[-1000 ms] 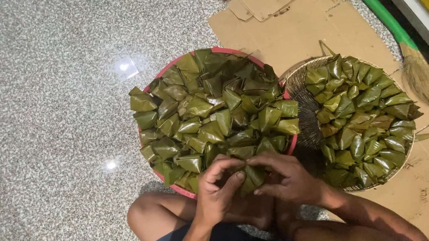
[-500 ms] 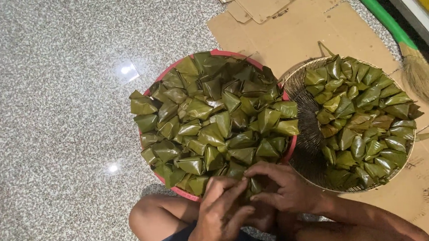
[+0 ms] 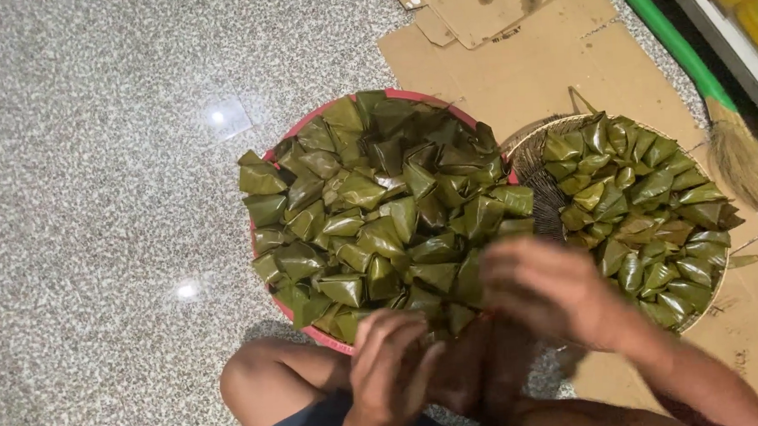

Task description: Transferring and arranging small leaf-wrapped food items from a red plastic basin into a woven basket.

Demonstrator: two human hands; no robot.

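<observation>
- Left hand (image 3: 391, 368) and right hand (image 3: 547, 291), blurred, hover beside leaf-wrapped parcels (image 3: 379, 213) in a red basin (image 3: 259, 154); grip unclear.
- Judged best: lift parcels gently, wraps intact.

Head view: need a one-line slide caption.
Seated person's left hand and blurred right hand work over a red basin heaped with green leaf-wrapped parcels, beside a woven basket.

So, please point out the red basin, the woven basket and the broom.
red basin (image 3: 258, 245), head view, left rim.
woven basket (image 3: 540, 187), head view, bare inner wall.
broom (image 3: 753, 167), head view, straw bristles.
</observation>
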